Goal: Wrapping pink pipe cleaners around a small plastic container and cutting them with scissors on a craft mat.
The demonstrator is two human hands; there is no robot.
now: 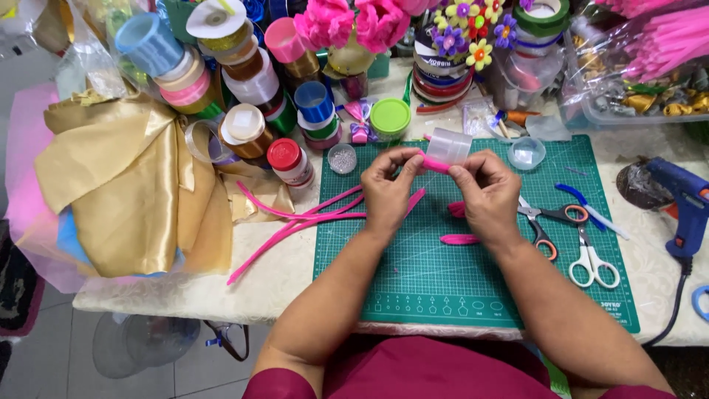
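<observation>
Hands meet at the frame's centre above a green gridded cutting mat (443,281): the left hand (388,188) and right hand (487,192) both pinch a fuzzy pink pipe cleaner (434,163) between thumb and fingertips, fingers closed narrowly on it. More long pink pipe cleaners (295,222) lie left of the mat; two pairs of scissors (572,236) rest at right.

Pink pipe cleaners (295,222) fuzzy, matt. Gold satin cloth (125,185) glossy, smooth, creased. Green cutting mat (458,273) matt rubbery plastic. Ribbon spools (244,74) shiny. 2 scissors (569,236): metal blades, plastic handles. Blue glue gun (683,199) hard plastic.
</observation>
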